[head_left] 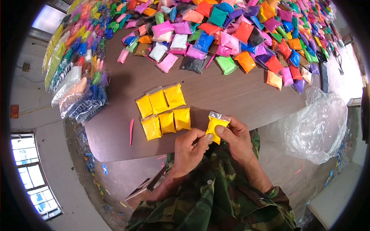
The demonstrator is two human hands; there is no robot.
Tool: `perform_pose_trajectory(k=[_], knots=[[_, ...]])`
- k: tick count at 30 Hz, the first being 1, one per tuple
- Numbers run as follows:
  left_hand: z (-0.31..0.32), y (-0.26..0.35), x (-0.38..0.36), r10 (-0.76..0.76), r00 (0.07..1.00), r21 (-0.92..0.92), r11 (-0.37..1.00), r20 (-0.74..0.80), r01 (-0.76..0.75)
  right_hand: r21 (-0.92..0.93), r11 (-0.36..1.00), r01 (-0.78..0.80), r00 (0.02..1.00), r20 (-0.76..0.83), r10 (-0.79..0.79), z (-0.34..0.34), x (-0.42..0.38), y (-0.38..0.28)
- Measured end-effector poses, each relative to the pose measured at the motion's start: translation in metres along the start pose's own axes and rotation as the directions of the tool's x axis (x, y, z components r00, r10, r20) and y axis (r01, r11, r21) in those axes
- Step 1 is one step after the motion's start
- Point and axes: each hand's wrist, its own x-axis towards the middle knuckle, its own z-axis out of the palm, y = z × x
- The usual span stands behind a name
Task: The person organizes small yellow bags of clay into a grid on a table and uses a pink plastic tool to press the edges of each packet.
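Note:
Between my two hands is a small clear packet of yellow stuff [213, 127], held just off the table's near edge. My right hand [236, 138] pinches it from the right, the thumb lying across its front. At its lower left edge, the fingers and thumb of my left hand [191, 148] are closed on it. Similar yellow packets [167, 122] lie flat on the table in two short rows, left of and beyond my hands. Left of those rows lies a thin pink plastic strip [131, 131].
A large heap of packets in many colours [231, 38] covers the far side of the brown table [216, 88]. Longer bags of packets [79, 86] are piled at the left edge. A big crumpled clear plastic bag [318, 125] hangs at the right. Scraps litter the floor.

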Motion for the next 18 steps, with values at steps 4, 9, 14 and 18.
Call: perform_pose_trajectory(k=[4, 9, 14, 18], knots=[[0.003, 0.003, -0.001, -0.115, 0.993, -0.189, 0.975, 0.005, 0.113, 0.101, 0.995, -0.010, 0.998, -0.066, 0.017, 0.000, 0.001, 0.004], [0.006, 0.000, -0.001, -0.173, 0.985, -0.198, 0.964, 0.029, 0.175, 0.098, 0.995, 0.018, 0.997, -0.073, -0.011, 0.002, 0.001, 0.002], [0.006, -0.003, 0.003, -0.162, 0.986, -0.124, 0.979, 0.023, 0.164, 0.126, 0.989, 0.079, 0.992, -0.112, -0.065, 0.006, 0.000, 0.008], [0.008, -0.006, 0.003, -0.135, 0.991, -0.077, 0.988, 0.015, 0.136, 0.100, 0.991, 0.087, 0.988, -0.133, -0.073, 0.006, 0.000, 0.010]])
